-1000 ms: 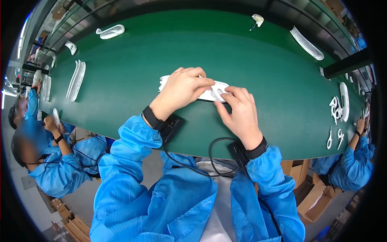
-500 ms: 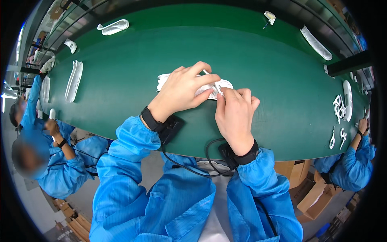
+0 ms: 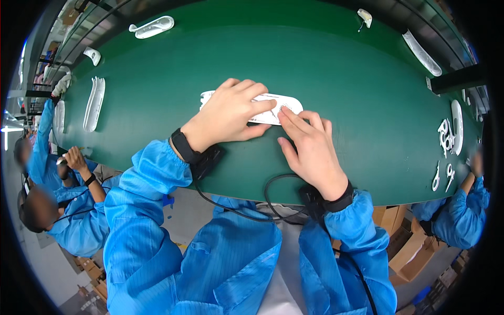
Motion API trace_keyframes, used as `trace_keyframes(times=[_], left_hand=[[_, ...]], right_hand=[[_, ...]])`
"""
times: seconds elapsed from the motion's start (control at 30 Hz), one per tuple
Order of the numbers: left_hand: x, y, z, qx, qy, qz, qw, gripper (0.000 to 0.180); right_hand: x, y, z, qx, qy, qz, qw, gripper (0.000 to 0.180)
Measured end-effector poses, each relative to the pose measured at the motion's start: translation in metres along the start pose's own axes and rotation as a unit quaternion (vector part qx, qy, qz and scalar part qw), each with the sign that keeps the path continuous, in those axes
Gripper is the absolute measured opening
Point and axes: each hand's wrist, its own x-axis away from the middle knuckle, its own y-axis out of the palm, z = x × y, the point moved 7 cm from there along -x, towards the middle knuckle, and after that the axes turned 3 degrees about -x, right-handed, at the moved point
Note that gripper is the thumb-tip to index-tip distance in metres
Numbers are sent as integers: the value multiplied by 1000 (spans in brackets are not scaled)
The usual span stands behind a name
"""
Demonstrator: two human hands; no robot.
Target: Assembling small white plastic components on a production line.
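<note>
A long white plastic housing [image 3: 293,103] with a rounded right end and a patch of small holes lies crosswise on the green table in front of me. My left hand [image 3: 227,114] grips it, with the fingers over the top and the thumb along its near edge; this covers most of the left half. Stretched fingertips of my right hand [image 3: 316,151] press on the perforated patch near the rounded end. The right thumb stands away from the part, over the tabletop. Whether a small piece lies under those fingertips is hidden.
Long white shells [image 3: 94,105] lie at left, with another shell [image 3: 152,27] at the far left and one [image 3: 421,54] at the far right. Small white parts [image 3: 445,137] sit at right. Co-workers in blue flank me. Cardboard boxes [image 3: 412,254] stand below the table's right side.
The small white strip seen upright in my right fingers no longer shows. My right hand went from a pinch to straightened fingers pressing on the housing. The left hand lies flatter across it.
</note>
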Motion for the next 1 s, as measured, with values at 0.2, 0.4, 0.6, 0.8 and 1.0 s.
trace_keyframes(times=[0.2,0.4,0.6,0.8,1.0], left_hand=[[-6,3,-21,-33,-39,-9,999,50],[-79,-44,-72,-173,-53,162,970,46],[-178,39,-172,-285,-70,272,917,37],[-208,9,-152,-179,-166,55,968,56],[-183,-40,-75,-57,-122,147,980,49]], right_hand=[[-11,-31,47,-127,-8,126,984,16],[59,-135,174,-201,201,305,909,15],[132,-116,216,-384,255,365,809,15],[137,-119,197,-425,261,366,785,13],[112,-149,184,-419,247,292,823,14]])
